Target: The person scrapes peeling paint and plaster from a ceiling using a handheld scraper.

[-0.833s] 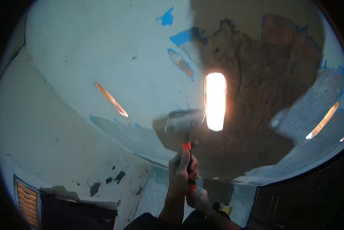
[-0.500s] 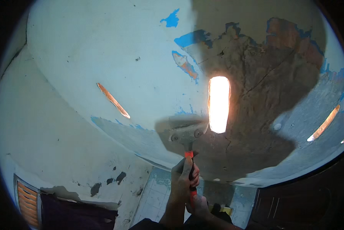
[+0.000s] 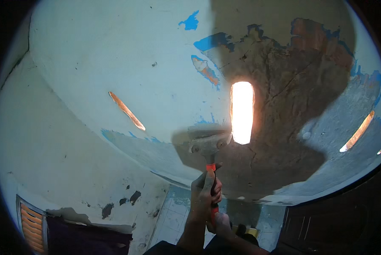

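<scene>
Both my hands hold a wide-bladed scraper (image 3: 209, 148) with two bolts on its head and a red and black handle. My left hand (image 3: 204, 187) is wrapped round the upper handle, just under the red collar. Lower down, my right hand (image 3: 221, 223) is closed round the handle's end. The blade is at the pale painted surface (image 3: 148, 85), beside a bare grey-brown area (image 3: 279, 93). Its edge lies in shadow, so I cannot tell exactly how much of it touches. Ragged blue patches (image 3: 209, 41) border the bare area.
A bright elongated light (image 3: 242, 112) glows just right of the blade. Slim orange glowing strips (image 3: 126, 111) lie either side. Lower left are a slatted window (image 3: 31, 225) and dark cloth (image 3: 84, 236); lower right is a dark brown panelled door or cupboard (image 3: 326, 229). Floor tiles (image 3: 169, 221) show below.
The view has shifted slightly. The scraper sits a touch higher and further right in the picture, at nearly the same spot on the surface. Both hands keep their grip.
</scene>
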A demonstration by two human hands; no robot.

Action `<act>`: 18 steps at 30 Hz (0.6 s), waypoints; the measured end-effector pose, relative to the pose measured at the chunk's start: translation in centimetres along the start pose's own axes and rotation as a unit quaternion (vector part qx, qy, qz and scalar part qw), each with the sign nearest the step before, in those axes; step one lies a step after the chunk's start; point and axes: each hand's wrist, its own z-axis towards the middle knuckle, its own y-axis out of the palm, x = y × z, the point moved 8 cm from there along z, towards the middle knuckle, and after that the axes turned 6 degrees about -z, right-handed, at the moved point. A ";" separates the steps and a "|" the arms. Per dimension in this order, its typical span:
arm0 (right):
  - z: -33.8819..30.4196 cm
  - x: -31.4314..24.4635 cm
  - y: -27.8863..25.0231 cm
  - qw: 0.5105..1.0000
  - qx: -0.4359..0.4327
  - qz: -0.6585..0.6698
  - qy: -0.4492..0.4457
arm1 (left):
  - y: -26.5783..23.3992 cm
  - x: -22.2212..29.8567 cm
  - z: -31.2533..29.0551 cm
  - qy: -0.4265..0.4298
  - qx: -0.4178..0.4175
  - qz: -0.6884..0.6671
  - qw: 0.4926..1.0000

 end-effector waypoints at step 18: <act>-0.5 -0.3 -0.1 0.998 0.028 0.034 0.049 | -0.1 -0.1 0.1 0.001 0.037 0.036 0.999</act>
